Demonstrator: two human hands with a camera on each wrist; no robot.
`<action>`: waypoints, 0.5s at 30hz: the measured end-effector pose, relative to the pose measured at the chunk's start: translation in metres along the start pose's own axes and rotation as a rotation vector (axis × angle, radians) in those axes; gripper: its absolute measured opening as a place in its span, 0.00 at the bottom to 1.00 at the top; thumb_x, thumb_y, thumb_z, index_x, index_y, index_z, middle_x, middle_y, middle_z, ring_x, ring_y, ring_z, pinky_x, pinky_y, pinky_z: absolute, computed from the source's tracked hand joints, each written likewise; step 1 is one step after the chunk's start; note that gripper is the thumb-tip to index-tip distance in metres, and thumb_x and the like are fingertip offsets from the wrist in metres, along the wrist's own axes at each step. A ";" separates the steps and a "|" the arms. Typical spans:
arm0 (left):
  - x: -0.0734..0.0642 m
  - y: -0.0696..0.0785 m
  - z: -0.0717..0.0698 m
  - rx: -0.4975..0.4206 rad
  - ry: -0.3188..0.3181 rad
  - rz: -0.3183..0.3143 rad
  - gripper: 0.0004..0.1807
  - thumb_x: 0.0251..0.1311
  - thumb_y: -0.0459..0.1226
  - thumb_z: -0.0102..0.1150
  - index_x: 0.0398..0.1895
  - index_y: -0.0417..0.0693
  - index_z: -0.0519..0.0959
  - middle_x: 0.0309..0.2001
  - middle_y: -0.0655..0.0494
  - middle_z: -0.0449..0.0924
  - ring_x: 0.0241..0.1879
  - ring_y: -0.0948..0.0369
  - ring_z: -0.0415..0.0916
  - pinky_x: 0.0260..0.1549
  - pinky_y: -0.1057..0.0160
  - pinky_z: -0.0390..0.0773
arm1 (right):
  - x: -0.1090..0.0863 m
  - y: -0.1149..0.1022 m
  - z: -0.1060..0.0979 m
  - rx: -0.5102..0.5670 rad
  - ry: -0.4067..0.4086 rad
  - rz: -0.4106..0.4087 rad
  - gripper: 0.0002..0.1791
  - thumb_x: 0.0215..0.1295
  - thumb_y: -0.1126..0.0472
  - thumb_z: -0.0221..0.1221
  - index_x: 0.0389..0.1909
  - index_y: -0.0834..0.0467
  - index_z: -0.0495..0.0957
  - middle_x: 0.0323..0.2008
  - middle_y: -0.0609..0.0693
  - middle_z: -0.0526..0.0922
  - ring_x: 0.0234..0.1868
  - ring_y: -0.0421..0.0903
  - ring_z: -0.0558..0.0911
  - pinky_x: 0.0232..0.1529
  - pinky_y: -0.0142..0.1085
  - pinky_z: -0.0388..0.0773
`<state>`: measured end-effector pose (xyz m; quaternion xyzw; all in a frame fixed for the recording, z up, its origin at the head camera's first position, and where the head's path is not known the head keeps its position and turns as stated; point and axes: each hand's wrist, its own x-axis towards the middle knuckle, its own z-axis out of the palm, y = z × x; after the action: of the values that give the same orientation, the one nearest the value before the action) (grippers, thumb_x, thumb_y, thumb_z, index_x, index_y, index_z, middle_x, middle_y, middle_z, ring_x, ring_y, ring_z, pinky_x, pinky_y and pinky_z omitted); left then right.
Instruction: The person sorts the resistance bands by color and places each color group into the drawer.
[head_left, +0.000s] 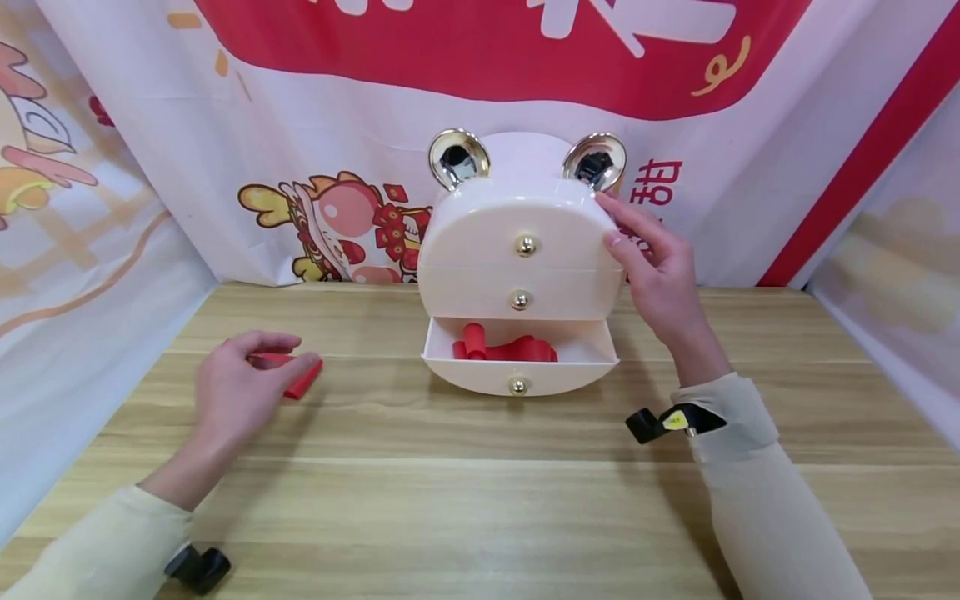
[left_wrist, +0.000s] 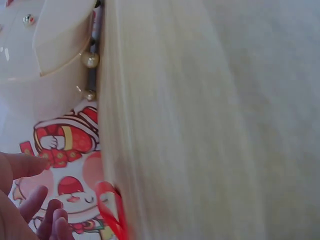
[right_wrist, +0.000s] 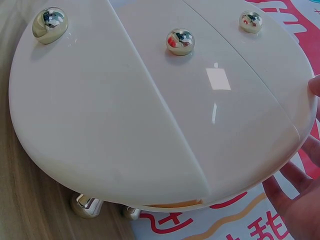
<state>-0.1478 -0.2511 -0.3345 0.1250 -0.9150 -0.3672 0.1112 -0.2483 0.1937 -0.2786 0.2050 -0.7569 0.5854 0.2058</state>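
Observation:
A white rounded drawer box (head_left: 465, 242) with gold-rimmed round eyes on top stands at the back of the table. Its bottom drawer (head_left: 450, 371) is pulled out and holds rolled red bands (head_left: 517, 348). My left hand (head_left: 243, 379) is at the left, its fingers and thumb spread about a looped red band (head_left: 303, 382) on the table. In the left wrist view, the loose fingers stand apart from that red loop (left_wrist: 112, 212). My right hand (head_left: 663, 279) touches the upper right side of the box with extended fingers; the right wrist view shows the fingers along its edge.
The wooden table (head_left: 480, 508) extends in front of the box. A printed white and red cloth (head_left: 337, 125) hangs close behind the box and along both sides. Gold knobs (head_left: 527, 245) stick out from the drawer fronts.

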 end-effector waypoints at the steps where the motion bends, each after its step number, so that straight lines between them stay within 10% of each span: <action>1: 0.001 -0.004 0.000 0.001 -0.022 -0.028 0.28 0.65 0.54 0.72 0.61 0.47 0.85 0.57 0.41 0.84 0.47 0.55 0.78 0.30 0.72 0.78 | 0.000 0.000 0.000 0.002 0.000 -0.001 0.22 0.80 0.57 0.56 0.72 0.44 0.79 0.74 0.46 0.76 0.63 0.45 0.79 0.52 0.25 0.84; 15: 0.012 -0.022 0.008 -0.022 -0.215 -0.195 0.35 0.57 0.49 0.80 0.66 0.45 0.82 0.67 0.37 0.76 0.59 0.44 0.70 0.43 0.58 0.71 | 0.000 0.000 0.000 -0.001 -0.003 -0.007 0.22 0.81 0.57 0.56 0.72 0.44 0.78 0.74 0.46 0.76 0.61 0.45 0.79 0.51 0.25 0.85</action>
<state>-0.1579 -0.2650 -0.3536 0.1719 -0.9011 -0.3974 -0.0220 -0.2484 0.1941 -0.2789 0.2083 -0.7569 0.5839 0.2068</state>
